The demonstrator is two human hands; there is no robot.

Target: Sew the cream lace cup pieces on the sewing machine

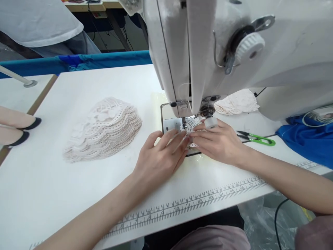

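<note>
A small piece of white eyelet lace lies under the presser foot of a white sewing machine. My left hand comes in from the left, its fingertips pressing the lace at the front of the foot. From the other side my right hand holds the same lace, fingers close together and partly behind the machine's white knob. The two sets of fingertips nearly meet just before the needle. Much of the lace is hidden beneath the fingers.
A fanned stack of scalloped lace pieces lies on the white table. More lace sits behind the machine head. Green thread snips and blue cloth are at right. A printed ruler follows the front edge. Another person is beyond.
</note>
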